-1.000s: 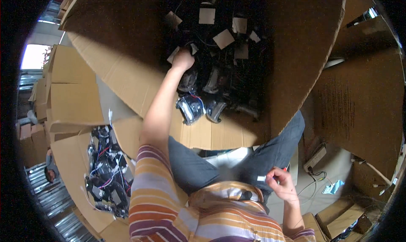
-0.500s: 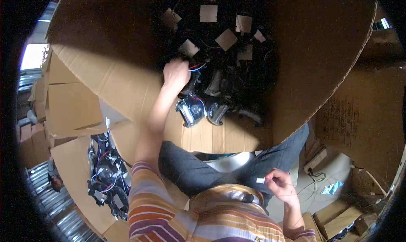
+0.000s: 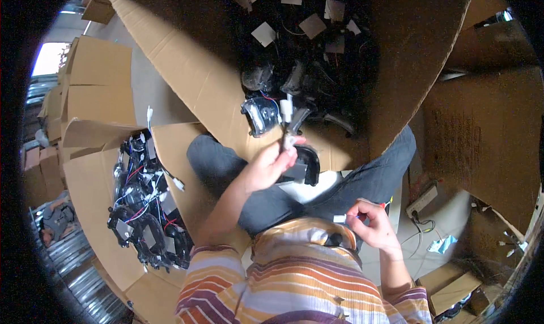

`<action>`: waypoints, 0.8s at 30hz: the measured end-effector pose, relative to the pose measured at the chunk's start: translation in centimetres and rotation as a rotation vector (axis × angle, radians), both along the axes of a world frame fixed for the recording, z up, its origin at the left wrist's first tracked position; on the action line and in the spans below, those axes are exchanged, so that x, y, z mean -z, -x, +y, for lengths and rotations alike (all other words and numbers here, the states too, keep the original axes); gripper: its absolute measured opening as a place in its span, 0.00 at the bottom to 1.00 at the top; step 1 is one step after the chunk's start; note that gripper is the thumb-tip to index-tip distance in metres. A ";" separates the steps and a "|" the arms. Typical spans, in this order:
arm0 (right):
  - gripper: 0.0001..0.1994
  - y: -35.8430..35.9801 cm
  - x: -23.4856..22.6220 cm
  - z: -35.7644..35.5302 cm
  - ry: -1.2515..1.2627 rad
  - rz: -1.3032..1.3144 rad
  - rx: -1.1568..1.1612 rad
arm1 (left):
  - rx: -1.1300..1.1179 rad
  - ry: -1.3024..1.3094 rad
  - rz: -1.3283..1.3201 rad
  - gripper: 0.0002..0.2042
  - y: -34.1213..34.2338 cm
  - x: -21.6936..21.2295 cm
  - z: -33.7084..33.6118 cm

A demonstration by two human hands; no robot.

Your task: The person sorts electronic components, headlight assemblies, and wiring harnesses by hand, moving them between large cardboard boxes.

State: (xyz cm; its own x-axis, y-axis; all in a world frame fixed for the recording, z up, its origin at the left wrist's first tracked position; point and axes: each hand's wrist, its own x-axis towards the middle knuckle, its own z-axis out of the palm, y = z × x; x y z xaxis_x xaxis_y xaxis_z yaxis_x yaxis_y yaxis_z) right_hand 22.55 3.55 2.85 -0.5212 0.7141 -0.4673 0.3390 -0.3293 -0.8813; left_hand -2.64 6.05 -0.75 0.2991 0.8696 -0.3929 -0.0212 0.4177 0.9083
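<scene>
My left hand [image 3: 266, 168] is closed, holding up a black curved lamp housing [image 3: 310, 160] above my lap. A light square patch shows on the housing, and a white plug [image 3: 286, 110] stands up above my fingertips. How the fingers grip it is partly hidden. Nearer my body on the right, my right hand [image 3: 373, 226] pinches a small white connector [image 3: 339, 218] between thumb and fingers. Beyond my left hand, several more lamp housings with clear lenses [image 3: 262, 116] lie in a large cardboard box [image 3: 187, 63], many in deep shadow.
To my left, a second open carton [image 3: 96, 194] holds a heap of black lamp housings [image 3: 150, 205] with coloured wires and white plugs. A power strip [image 3: 423, 200] with cables lies on the floor at right, near a blue-and-white wrapper [image 3: 442, 244]. Cardboard [image 3: 481, 137] stands at far right.
My left hand has come back from inside the large box toward my lap, bringing a lamp housing with it. The right hand keeps its pinch on the connector, slightly higher. The view has shifted.
</scene>
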 end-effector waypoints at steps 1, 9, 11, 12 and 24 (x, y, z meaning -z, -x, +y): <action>0.04 0.1 -0.2 -0.1 -0.031 0.026 -0.009 | 0.045 -0.049 0.099 0.16 -0.7 -0.1 -0.9; 0.03 1.4 -1.5 -0.4 -0.054 0.114 0.007 | 0.124 0.029 -0.027 0.15 -1.7 -2.8 -4.6; 0.03 1.6 -1.8 -0.3 -0.028 0.176 0.025 | 0.166 -0.203 0.078 0.11 -2.0 -3.1 -4.9; 0.03 1.7 -2.0 -0.3 -0.019 0.171 0.030 | 0.170 -0.195 0.072 0.11 -2.0 -3.2 -5.0; 0.04 2.3 -2.6 -0.4 -0.294 0.014 0.025 | 0.314 -0.232 0.191 0.11 -2.7 -4.1 -5.4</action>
State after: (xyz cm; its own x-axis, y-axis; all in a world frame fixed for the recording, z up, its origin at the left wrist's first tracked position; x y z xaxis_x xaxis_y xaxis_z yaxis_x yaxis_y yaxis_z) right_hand 20.26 3.18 5.42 -0.5071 0.8302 -0.2316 0.3211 -0.0674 -0.9446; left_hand 0.11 0.61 3.33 0.5040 0.8200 -0.2713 0.2513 0.1613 0.9544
